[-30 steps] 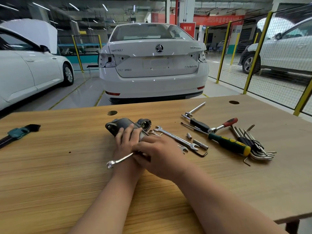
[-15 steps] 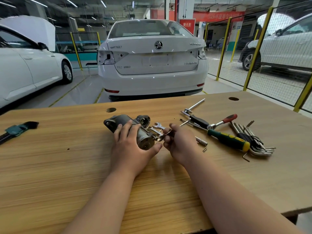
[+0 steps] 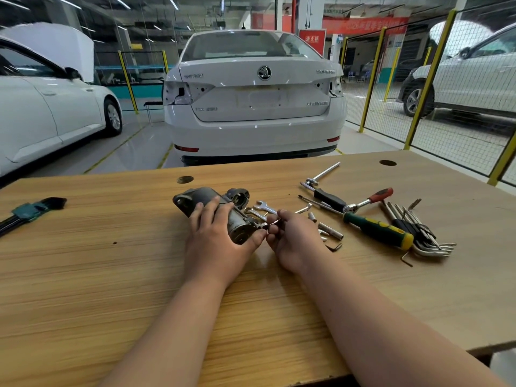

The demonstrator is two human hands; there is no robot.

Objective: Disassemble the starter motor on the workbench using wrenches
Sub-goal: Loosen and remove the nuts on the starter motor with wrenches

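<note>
While the starter motor (image 3: 203, 195) is lying on its side near the middle of the wooden desk (image 3: 111, 275), the left grip (image 3: 215, 244) is clasping it from above. Its fingers are draping over the dark housing and its thumb is hooking round the shiny round end that is facing the person. The right grip (image 3: 293, 241) is sitting just beside it, pinching a slim wrench (image 3: 304, 209) between thumb and fingertips. One end of that wrench is reaching the small fittings on the motor's right side, close to the left thumb, while the other end is poking out beyond the knuckles. Whether the wrench head is sitting on a fastener is too small to tell.

Just behind the right grip, two open-ended spanners (image 3: 265, 206) are lying flat on the desk, and a few short metal sleeves (image 3: 331, 230) are lying near the wrist. Further right a cluster of tools is spreading out — a screwdriver (image 3: 377, 230) with a green and yellow handle, a ratchet (image 3: 371, 199) with a red handle, a black-handled tool (image 3: 329, 199), a sliding T-bar (image 3: 321, 174) and a fan of hex keys (image 3: 418, 233). Well apart, at the desk's left edge, another key set in a teal holder (image 3: 28, 210) is lying. Beyond the desk a white car (image 3: 251, 107) is standing with its rear toward the person.
</note>
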